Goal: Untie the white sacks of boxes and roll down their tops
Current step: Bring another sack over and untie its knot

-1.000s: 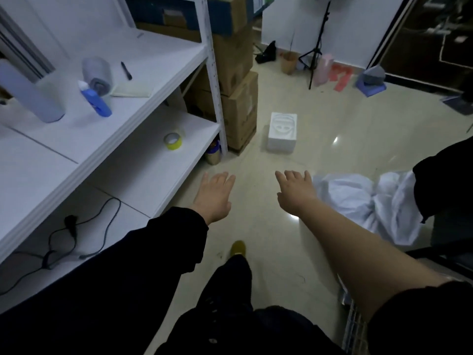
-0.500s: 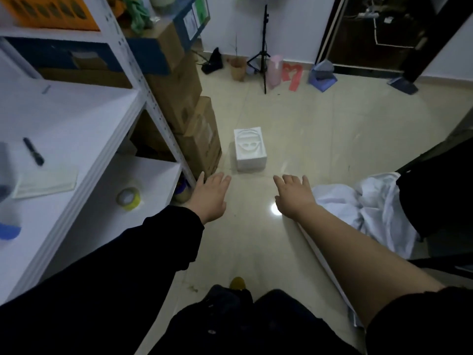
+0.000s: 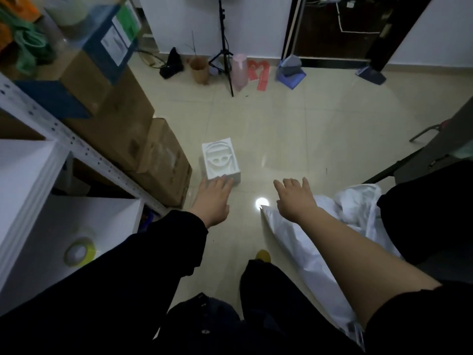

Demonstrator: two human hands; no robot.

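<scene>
A crumpled white sack (image 3: 307, 242) lies on the floor at the right, under and beside the bare right forearm. The right hand (image 3: 294, 196) hovers above its upper edge, fingers straight and slightly spread, holding nothing; whether it touches the sack cannot be told. The left hand (image 3: 213, 198), in a black sleeve, reaches forward with straight fingers close together, its fingertips overlapping the near edge of a white foam block (image 3: 220, 160) in this view. The glossy beige tiled floor (image 3: 307, 129) reflects a lamp. Cardboard boxes (image 3: 143, 139) stand by a white shelf (image 3: 33, 175) holding a yellow tape roll (image 3: 79, 252). A tripod (image 3: 224, 44) stands by the far wall. The box labels are unreadable.
</scene>
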